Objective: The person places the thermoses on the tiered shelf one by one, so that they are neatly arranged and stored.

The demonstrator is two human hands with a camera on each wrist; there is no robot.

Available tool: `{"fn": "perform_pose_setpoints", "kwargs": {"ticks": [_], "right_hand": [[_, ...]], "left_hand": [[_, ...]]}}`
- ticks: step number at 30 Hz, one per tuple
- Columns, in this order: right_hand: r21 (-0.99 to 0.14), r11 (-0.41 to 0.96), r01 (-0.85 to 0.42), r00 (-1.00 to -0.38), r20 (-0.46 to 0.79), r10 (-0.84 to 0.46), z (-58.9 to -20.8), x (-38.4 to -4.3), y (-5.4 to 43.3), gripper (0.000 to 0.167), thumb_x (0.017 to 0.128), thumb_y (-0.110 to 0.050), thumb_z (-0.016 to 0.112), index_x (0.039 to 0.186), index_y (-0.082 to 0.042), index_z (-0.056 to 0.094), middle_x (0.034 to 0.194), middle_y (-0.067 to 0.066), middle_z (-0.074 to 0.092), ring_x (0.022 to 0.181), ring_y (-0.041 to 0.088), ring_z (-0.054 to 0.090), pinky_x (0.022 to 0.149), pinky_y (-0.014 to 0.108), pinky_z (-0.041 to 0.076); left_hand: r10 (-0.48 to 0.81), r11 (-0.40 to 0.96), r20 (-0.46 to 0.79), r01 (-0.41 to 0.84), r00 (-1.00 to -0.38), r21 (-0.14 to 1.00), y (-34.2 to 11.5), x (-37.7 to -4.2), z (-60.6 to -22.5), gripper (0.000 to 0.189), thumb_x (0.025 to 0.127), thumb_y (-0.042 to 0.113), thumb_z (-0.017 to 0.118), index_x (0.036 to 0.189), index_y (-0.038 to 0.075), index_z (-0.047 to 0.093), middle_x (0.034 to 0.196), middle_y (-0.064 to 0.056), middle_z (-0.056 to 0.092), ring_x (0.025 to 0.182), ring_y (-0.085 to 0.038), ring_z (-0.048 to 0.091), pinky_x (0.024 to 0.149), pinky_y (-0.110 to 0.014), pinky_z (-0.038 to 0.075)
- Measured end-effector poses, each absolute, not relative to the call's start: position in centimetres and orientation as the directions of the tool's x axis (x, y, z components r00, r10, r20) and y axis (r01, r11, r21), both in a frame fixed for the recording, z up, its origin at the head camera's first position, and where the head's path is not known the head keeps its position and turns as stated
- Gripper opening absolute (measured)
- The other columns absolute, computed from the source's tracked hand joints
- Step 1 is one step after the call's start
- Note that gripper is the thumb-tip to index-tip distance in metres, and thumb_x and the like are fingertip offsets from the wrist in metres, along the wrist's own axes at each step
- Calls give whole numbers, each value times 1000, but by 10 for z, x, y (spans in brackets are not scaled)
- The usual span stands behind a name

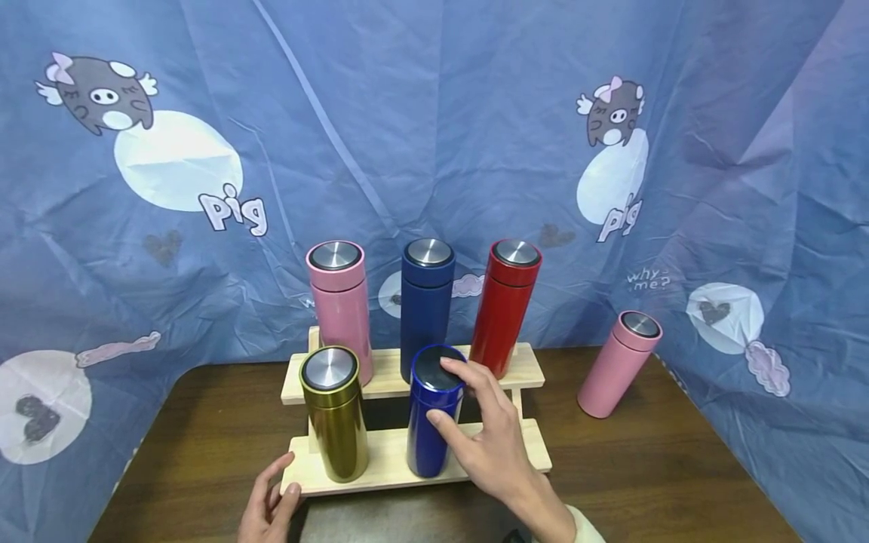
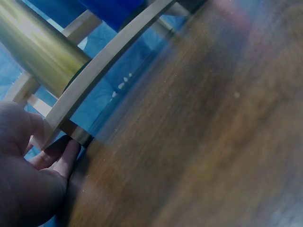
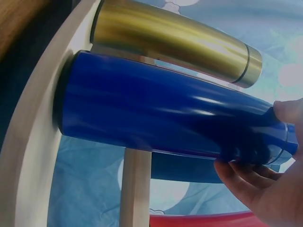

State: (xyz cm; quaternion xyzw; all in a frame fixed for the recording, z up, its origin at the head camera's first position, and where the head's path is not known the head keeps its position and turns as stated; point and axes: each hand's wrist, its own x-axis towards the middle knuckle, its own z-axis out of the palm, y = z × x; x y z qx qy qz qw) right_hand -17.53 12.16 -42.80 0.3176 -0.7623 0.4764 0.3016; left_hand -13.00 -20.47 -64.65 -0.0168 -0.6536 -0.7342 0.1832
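Note:
A two-tier wooden rack (image 1: 388, 445) stands on the table with thermos bottles upright on it. The lower tier bears a gold thermos (image 1: 339, 437) and a glossy blue thermos (image 1: 428, 445). Behind them on the upper tier are a pink thermos (image 1: 342, 309), a dark blue thermos (image 1: 426, 309) and a red thermos (image 1: 505, 309). My right hand (image 1: 492, 441) holds the glossy blue thermos near its top, thumb on one side and fingers on the other; its base touches the shelf in the right wrist view. With thumb and fingers, my left hand (image 2: 28, 165) grips the lower tier's left end.
Another pink thermos (image 1: 614, 373) stands on the brown wooden table (image 1: 652, 467), to the right of the rack. A blue cloth (image 1: 434, 151) printed with pigs hangs behind the table and along its sides.

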Motion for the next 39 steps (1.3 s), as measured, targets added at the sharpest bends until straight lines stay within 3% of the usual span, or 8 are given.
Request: {"fn": "perform_pose_setpoints", "kwargs": {"ticks": [4, 11, 17, 24, 39], "right_hand": [[-544, 352, -762, -629, 751, -201, -431, -176, 121, 67, 91, -3, 88, 152, -13, 62, 141, 11, 68, 120, 25, 73, 97, 36, 64], [-534, 359, -766, -622, 757, -202, -434, -178, 119, 68, 90, -3, 89, 151, -13, 62, 139, 12, 69, 118, 24, 73, 96, 37, 64], [-527, 373, -764, -626, 745, -231, -433, -177, 119, 68, 93, -7, 88, 154, -14, 60, 140, 10, 68, 120, 24, 72, 101, 36, 62], [-452, 474, -756, -620, 725, -298, -434, -179, 122, 71, 98, -18, 85, 160, -17, 52, 150, 6, 64, 133, 29, 68, 105, 53, 60], [-431, 478, -765, -612, 718, -332, -431, -181, 126, 72, 100, -24, 86, 162, -18, 49, 148, 9, 65, 132, 28, 70, 107, 54, 60]], "left_hand": [[-234, -95, 278, 307, -932, 947, -205, -130, -647, 38, 114, 13, 64, 149, 27, 63, 116, 10, 79, 108, 0, 74, 92, -14, 58], [-241, -60, 276, 298, -930, 953, -205, -131, -648, 56, 111, -9, 57, 145, 36, 63, 113, 14, 80, 105, 2, 74, 91, -14, 58], [-224, -68, 291, 313, -930, 947, -203, -129, -641, 57, 111, -8, 57, 147, 37, 64, 115, 15, 79, 107, 2, 73, 92, -13, 58], [-239, -64, 267, 289, -934, 955, -205, -130, -645, 59, 111, -8, 57, 145, 40, 64, 114, 14, 80, 107, 2, 73, 92, -14, 58], [-233, -68, 286, 309, -929, 949, -207, -131, -649, 57, 111, -10, 57, 147, 34, 64, 111, 12, 81, 105, 2, 73, 92, -14, 58]]}}
